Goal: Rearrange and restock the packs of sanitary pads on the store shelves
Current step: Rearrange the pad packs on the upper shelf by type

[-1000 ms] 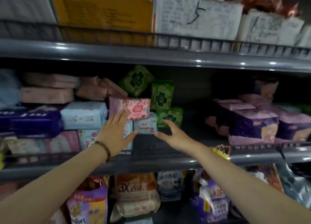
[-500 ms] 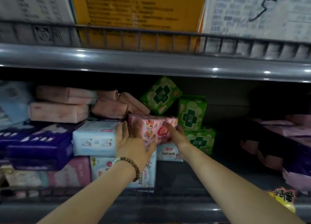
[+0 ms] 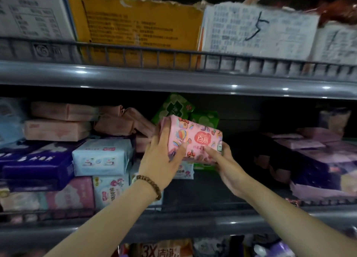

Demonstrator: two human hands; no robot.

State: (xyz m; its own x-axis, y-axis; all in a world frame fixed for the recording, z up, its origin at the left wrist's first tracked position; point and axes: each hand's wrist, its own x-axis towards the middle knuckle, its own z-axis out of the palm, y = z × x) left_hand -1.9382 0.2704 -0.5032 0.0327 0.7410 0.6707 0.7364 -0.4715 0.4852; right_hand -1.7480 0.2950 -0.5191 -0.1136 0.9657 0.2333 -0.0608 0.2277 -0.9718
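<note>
Forearms come in from the bottom edge, ours, both reaching up to the middle shelf (image 3: 193, 224). Below its front lip we glimpse the lower-shelf goods (image 3: 160, 251), mostly cut off.

Left hand (image 3: 162, 156), with a bead bracelet (image 3: 150, 183) on the wrist, grips the left end of the pink pack (image 3: 195, 138), fingers spread over the end and thumb across the printed front. Right hand (image 3: 226, 166) cups the pack's lower right corner from beneath, thumb pressed on the front, so both hands hold it. The pack sits tilted, roughly mid-shelf, over a small white-blue pack (image 3: 185, 171); we cannot tell if it touches that one.

Left of the hands: light blue pack (image 3: 102, 156) stacked on other packs, dark purple packs (image 3: 36, 166) further left, pale pink packs (image 3: 58, 129) piled loosely on top. Right of the hands is a bare stretch of shelf floor (image 3: 202, 191), then the purple stack (image 3: 318, 171) at far right.

Behind the pink pack, green packs (image 3: 173, 106) lean at odd angles against the back. On the top shelf stand the yellow carton (image 3: 139, 26) and the white carton (image 3: 257, 30).

Progress, our guess: early to middle. One pack is in hand and not placed, the gap is unfilled, and the green and pale pink piles look untidy, so plenty of straightening and restocking is left.
</note>
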